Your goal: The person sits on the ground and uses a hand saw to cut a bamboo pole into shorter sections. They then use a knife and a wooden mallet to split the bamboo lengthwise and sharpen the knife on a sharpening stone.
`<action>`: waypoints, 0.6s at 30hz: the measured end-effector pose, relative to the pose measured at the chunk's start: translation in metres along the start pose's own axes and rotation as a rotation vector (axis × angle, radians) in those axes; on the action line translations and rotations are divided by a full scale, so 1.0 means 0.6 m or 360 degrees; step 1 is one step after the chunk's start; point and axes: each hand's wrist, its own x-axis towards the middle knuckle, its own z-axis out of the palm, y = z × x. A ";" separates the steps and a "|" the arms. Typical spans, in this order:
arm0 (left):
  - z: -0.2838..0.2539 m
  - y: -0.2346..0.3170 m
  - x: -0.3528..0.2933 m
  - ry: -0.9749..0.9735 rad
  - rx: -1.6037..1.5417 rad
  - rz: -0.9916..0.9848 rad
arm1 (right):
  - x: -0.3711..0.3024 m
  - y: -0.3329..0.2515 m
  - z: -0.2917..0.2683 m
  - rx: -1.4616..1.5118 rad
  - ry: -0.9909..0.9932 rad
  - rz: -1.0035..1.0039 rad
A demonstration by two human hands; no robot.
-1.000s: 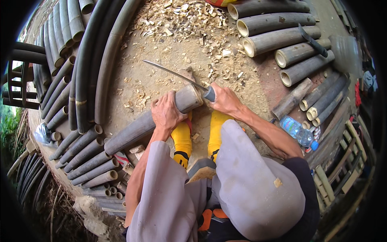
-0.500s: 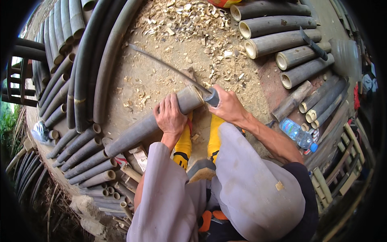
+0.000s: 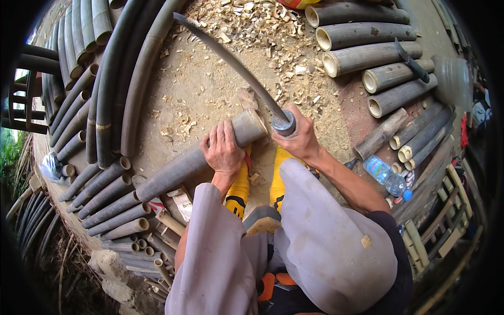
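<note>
**Left hand on tube, right hand on knife.**

Long poles (image 3: 140, 79) lay forward-left of the left hand (image 3: 223, 152), well apart from it. Tube row (image 3: 375, 59) sat forward-right of the right hand (image 3: 300, 137), with a second knife (image 3: 410, 61) across it. Tube stack (image 3: 123, 216) was back-left of the left hand.

Tube (image 3: 176, 174) sat under the left hand, slanting back-left; its near-right end stuck out past the fingers, just beside the right hand. Left: fingers curled over it, gripping from above. Right: clenched round the knife (image 3: 236, 65) handle, blade pointing forward-left beyond the tube end. Handle-to-tube contact: couldn't tell.

Bottle (image 3: 386, 176) lay back-right of the right hand. Shavings (image 3: 247, 23) were scattered forward of both hands.
</note>
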 end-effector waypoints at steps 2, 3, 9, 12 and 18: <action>0.015 0.003 0.000 -0.0004 0.0001 0.0052 | 0.002 0.080 0.025 -0.0221 -0.0217 0.0312; 0.002 0.004 0.007 -0.0089 -0.0043 0.0049 | 0.008 0.120 0.027 -0.0448 -0.0532 0.0615; -0.064 -0.046 0.109 -0.1471 -0.0570 -0.0124 | 0.008 0.057 -0.001 -0.0177 -0.0315 0.0325; -0.040 -0.018 0.046 -0.0658 -0.0126 0.0037 | -0.002 0.001 0.000 0.0031 0.0116 -0.0151; -0.011 -0.001 0.025 -0.0324 -0.0084 0.0097 | -0.015 0.134 0.023 -0.0560 -0.0295 0.0304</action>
